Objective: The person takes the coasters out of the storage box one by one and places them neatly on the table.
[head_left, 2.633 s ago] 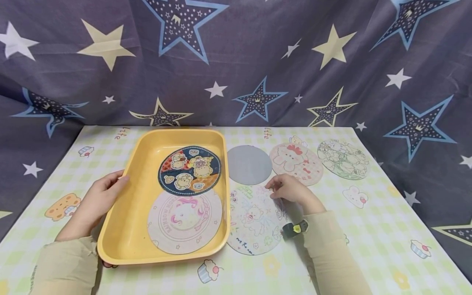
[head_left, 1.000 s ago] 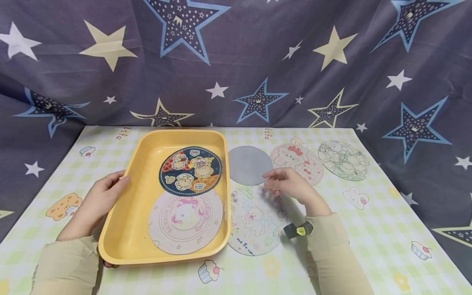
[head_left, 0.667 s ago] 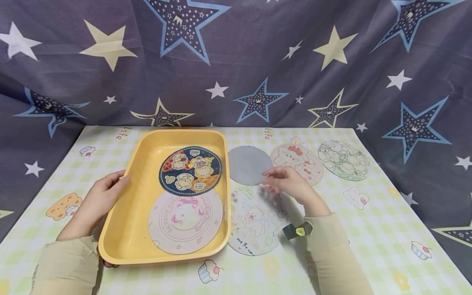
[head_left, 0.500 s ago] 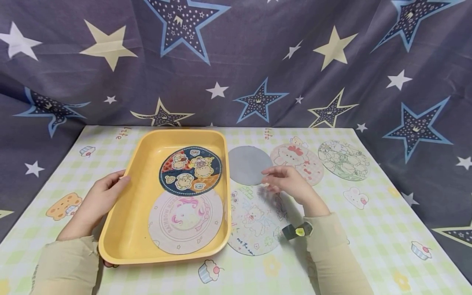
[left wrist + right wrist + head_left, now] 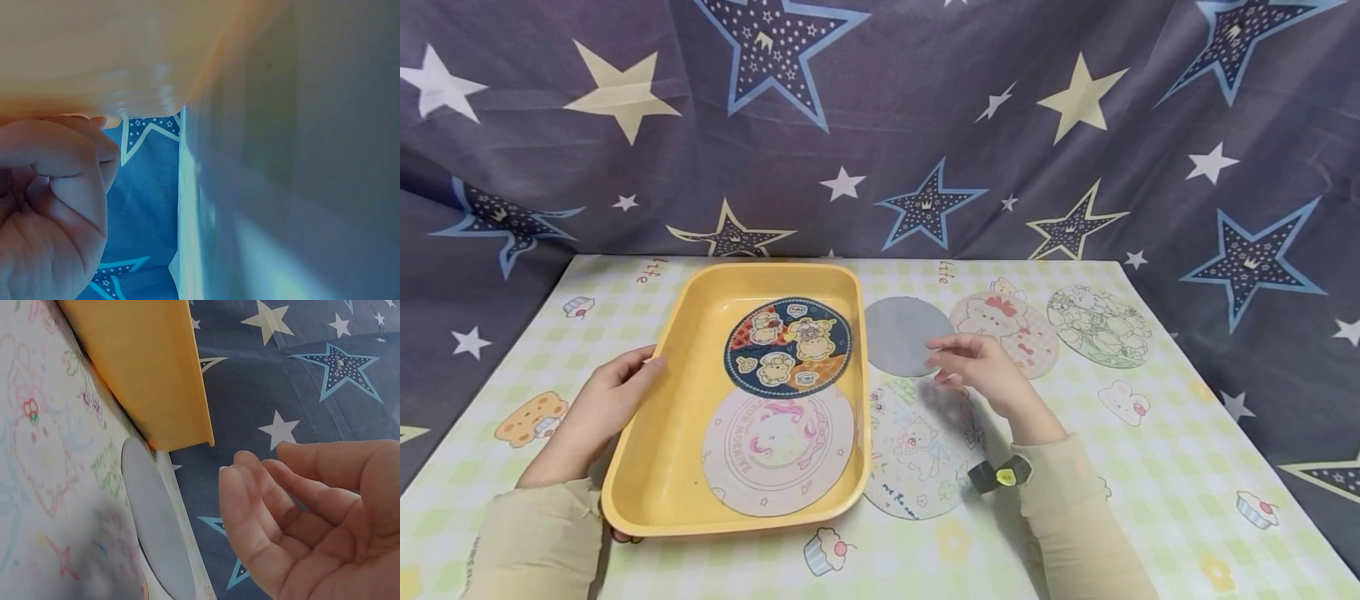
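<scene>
At the left edge of a yellow tray (image 5: 662, 433), my left hand (image 5: 612, 400) grips the rim. In the left wrist view the fingers of the left hand (image 5: 59, 181) are curled against the tray's outer wall. Inside the tray lie a dark blue round mat (image 5: 787, 347) with cartoon bears and, nearer me, a pale pink one (image 5: 730, 467). My right hand (image 5: 988, 379) hovers with nothing in it, fingers loosely bent, over the grey round mat (image 5: 902, 333) and the white doodled round mat (image 5: 917, 475). The right wrist view shows that hand (image 5: 312, 512) apart from the grey mat.
Farther right on the checked tablecloth (image 5: 1150, 517) lie a pink round mat (image 5: 1033, 333) with a bow-wearing character and a green-outlined round mat (image 5: 1097, 325). A star-patterned curtain (image 5: 880, 125) hangs behind the table. A black band (image 5: 992, 477) is at my right wrist.
My right hand has risen from the doodled mat's far edge and shifted slightly toward the grey mat, its fingers spreading a little. The left hand and the mats stay in place.
</scene>
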The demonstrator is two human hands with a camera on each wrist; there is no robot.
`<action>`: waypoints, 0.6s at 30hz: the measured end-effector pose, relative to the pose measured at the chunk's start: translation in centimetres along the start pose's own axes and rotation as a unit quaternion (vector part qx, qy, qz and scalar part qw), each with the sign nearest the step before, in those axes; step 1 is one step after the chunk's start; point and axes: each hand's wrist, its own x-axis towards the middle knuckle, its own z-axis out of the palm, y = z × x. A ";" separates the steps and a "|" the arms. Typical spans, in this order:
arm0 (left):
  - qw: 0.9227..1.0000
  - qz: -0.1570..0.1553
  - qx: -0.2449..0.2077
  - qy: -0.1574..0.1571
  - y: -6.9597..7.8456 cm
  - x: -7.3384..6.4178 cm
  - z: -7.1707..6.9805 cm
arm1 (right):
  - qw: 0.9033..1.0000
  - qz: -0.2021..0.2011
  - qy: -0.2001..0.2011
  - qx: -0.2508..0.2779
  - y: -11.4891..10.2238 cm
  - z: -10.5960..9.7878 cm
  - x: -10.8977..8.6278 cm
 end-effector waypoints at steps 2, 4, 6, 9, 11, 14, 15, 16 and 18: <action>1.000 0.000 0.003 0.001 0.0 0.0 0.0 | 1.000 -0.003 0.000 0.007 -0.1 0.2 -0.1; 1.000 -0.002 0.005 0.001 0.0 0.0 0.0 | 1.000 -0.003 -0.001 0.016 -0.1 0.3 -0.1; 1.000 -0.003 0.005 -0.001 0.0 0.1 0.1 | 1.000 -0.004 -0.002 0.024 -0.1 0.5 -0.1; 1.000 -0.004 0.004 -0.004 -0.1 0.2 0.1 | 0.999 -0.005 -0.006 0.033 -0.1 0.8 -0.1; 1.000 -0.005 0.001 -0.006 -0.2 0.2 0.1 | 0.999 -0.007 -0.008 0.037 -0.1 1.0 -0.1; 1.000 -0.003 -0.001 -0.005 -0.4 0.2 0.1 | 0.999 -0.008 -0.009 0.039 -0.2 1.4 -0.1; 1.000 -0.002 -0.002 -0.005 -0.4 0.2 0.0 | 0.999 -0.007 -0.009 0.041 -0.2 1.6 -0.1; 1.000 -0.002 -0.004 -0.005 -0.4 0.2 0.0 | 0.999 -0.007 -0.009 0.042 -0.3 1.7 -0.1; 1.000 -0.001 -0.007 -0.005 -0.4 0.2 0.0 | 0.999 -0.008 -0.009 0.041 -0.4 2.0 -0.1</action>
